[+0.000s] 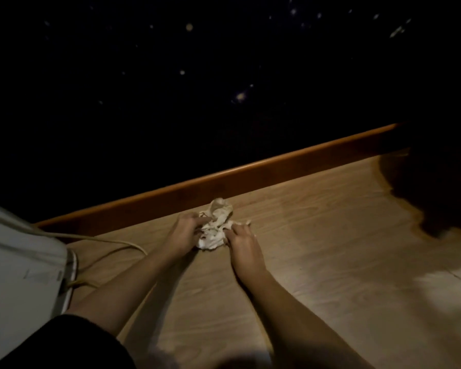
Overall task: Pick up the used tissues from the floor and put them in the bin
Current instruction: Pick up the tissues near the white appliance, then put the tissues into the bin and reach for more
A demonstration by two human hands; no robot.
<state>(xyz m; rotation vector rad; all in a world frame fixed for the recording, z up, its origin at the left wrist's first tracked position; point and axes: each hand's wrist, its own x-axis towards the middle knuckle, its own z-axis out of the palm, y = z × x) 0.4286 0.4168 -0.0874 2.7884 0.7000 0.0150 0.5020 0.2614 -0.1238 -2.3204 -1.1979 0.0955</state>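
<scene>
A crumpled clump of white used tissues [216, 227] lies on the light wooden floor [317, 235] close to a wooden rail. My left hand [184, 233] presses against the clump's left side with its fingers curled into the paper. My right hand [241, 242] grips the clump's right side. Both hands rest low on the floor, with the tissues bunched between them. No bin shows in the head view.
A brown wooden rail [224, 182] runs diagonally behind the tissues, with a dark speckled surface beyond it. A white appliance [16, 262] with a pale cable [112, 249] stands at the left. A dark shape [437, 195] fills the right side.
</scene>
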